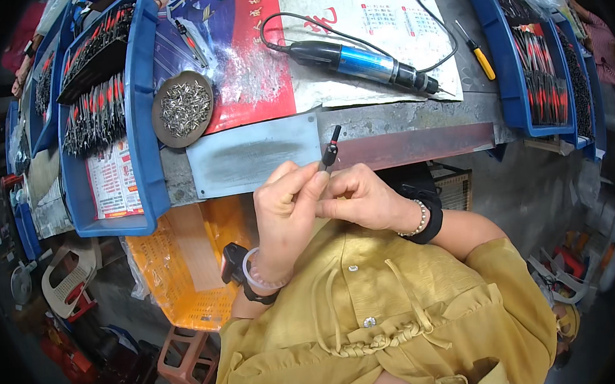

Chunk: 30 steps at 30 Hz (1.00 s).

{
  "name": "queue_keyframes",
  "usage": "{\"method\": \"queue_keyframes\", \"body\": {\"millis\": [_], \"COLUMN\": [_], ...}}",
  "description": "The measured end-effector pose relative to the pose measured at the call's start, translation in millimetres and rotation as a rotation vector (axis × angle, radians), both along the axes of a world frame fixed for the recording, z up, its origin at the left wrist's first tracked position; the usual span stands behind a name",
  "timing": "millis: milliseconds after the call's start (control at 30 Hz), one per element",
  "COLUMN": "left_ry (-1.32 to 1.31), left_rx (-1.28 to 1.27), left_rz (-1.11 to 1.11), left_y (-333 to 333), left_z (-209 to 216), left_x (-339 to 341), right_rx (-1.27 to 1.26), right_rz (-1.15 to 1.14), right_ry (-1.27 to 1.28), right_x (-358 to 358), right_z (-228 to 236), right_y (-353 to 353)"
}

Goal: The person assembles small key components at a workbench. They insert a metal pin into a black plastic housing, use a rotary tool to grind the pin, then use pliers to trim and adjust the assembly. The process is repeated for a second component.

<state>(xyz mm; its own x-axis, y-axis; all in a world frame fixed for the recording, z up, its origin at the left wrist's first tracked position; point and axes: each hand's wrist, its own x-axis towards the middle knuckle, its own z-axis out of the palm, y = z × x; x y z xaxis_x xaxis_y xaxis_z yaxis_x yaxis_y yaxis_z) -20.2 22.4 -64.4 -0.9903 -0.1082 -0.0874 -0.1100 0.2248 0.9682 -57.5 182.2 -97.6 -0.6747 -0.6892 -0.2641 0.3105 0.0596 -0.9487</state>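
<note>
My left hand (285, 207) is closed, with thumb and index finger pinching a slim black part with a small red mark (331, 150). The part's upper end sticks up past the fingertips; its lower end is hidden in the fingers. My right hand (363, 198) is closed against the left, its thumb and fingers bent together just below the part. Whatever those right fingers grip is hidden. Both hands are raised in front of my chest, close to the table's near edge. Beyond them lies a worn bluish plate (257, 181) with a dark smear.
A round dish (161, 135) of small metal pieces stands by a blue bin (147, 96) of black-and-red parts. A corded blue electric screwdriver (366, 64) lies on printed sheets, a yellow-handled screwdriver (484, 64) to its right. Another blue bin (504, 68) is at right, an orange crate (179, 303) below left.
</note>
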Motion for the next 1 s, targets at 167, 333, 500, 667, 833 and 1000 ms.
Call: {"method": "queue_keyframes", "body": {"millis": [167,333,500,667,833,1000], "left_ry": [-0.034,-0.047,-0.058,-0.075,-0.092,-0.073], "left_rx": [0.030,0.030,0.041,0.074,0.057,0.031], "left_rz": [-0.056,-0.074,-0.096,-0.107,-0.109,-0.170], "left_y": [-3,-4,-8,-6,-7,-13], "left_z": [-3,-5,-5,-7,-14,-13], "left_x": [1,4,6,9,2,4], "right_rx": [0.040,0.056,0.030,0.062,-0.043,-0.024], "right_rz": [0.038,0.078,0.096,0.148,0.054,0.127], "right_ry": [-0.076,-0.135,-0.151,-0.206,-0.497,-0.389], "right_x": [-1,0,1,-2,-7,-10], "right_z": [0,1,2,3,-1,-1], "right_y": [2,5,6,9,3,5]}}
